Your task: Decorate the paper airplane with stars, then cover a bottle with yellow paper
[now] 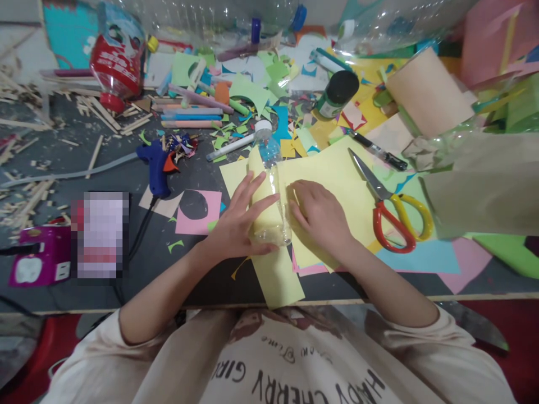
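A clear plastic bottle [273, 177] with a white cap lies on yellow paper, cap pointing away from me. My left hand [236, 221] holds it from the left, fingers spread across its side and thumb near its base. A yellow paper strip [278, 280] runs under the bottle toward the table edge; how it meets the bottle is partly hidden. Just right of the bottle, my right hand [322, 219] rests on a yellow sheet [337, 168], fingers loosely bent and nothing visible in them. Scissors [381, 196] with red and yellow handles lie further right, blades parted.
A blue glue gun [155, 168] and a phone [101, 235] lie on the left. Behind are markers [191, 118], paper scraps, a dark-capped glue bottle [337, 95] and a red-labelled bottle [118, 62]. A black pen [377, 150] and a cardboard tube [429, 92] lie to the right.
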The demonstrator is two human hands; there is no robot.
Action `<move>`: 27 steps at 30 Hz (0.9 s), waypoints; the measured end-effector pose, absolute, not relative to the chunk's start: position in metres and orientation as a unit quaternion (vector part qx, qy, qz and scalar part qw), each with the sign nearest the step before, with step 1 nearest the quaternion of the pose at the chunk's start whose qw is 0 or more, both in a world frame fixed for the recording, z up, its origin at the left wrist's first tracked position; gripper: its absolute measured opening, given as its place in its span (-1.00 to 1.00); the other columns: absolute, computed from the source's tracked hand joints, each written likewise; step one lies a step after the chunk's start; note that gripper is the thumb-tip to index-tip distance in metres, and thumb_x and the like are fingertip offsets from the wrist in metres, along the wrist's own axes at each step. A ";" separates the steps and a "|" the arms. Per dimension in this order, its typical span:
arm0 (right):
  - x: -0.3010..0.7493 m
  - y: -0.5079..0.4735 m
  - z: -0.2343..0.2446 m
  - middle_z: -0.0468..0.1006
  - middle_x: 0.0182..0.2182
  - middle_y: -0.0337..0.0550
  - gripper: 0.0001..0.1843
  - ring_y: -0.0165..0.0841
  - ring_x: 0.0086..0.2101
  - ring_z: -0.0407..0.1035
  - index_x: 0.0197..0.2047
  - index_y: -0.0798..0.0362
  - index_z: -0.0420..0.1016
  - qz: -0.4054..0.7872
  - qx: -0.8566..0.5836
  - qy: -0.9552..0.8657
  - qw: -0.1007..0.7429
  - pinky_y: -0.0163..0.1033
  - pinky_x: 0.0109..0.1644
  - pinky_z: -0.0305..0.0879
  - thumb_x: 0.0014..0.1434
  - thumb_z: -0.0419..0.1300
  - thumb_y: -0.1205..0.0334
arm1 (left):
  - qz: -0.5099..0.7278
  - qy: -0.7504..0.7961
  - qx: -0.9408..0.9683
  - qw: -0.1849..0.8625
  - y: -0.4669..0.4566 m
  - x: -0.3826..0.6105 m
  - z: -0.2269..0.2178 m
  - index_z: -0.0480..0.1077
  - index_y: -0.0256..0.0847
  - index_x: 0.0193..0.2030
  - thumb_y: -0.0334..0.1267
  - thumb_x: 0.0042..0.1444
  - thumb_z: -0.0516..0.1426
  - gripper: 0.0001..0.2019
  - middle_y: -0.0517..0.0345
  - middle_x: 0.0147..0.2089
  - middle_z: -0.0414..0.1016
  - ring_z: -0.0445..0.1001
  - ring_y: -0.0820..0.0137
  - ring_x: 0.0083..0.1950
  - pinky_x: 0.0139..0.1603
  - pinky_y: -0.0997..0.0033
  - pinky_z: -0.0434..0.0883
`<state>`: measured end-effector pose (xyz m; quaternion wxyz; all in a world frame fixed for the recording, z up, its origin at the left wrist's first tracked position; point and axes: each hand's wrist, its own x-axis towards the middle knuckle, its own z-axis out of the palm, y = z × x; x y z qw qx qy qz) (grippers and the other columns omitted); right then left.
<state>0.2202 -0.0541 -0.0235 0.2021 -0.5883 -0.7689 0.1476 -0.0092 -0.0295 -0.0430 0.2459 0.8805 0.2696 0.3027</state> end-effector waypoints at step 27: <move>0.217 -0.060 -0.035 0.43 -0.04 -0.05 -0.48 -0.22 -0.10 0.44 0.32 -0.23 0.33 0.229 -0.502 -0.756 0.352 -0.09 -0.13 0.53 0.43 -0.08 -0.19 | 0.305 0.311 0.855 0.282 -0.025 -0.012 -0.030 -0.03 0.12 0.52 0.11 0.36 0.05 -0.34 -0.10 0.51 0.12 0.11 0.14 0.55 0.48 -0.07 0.25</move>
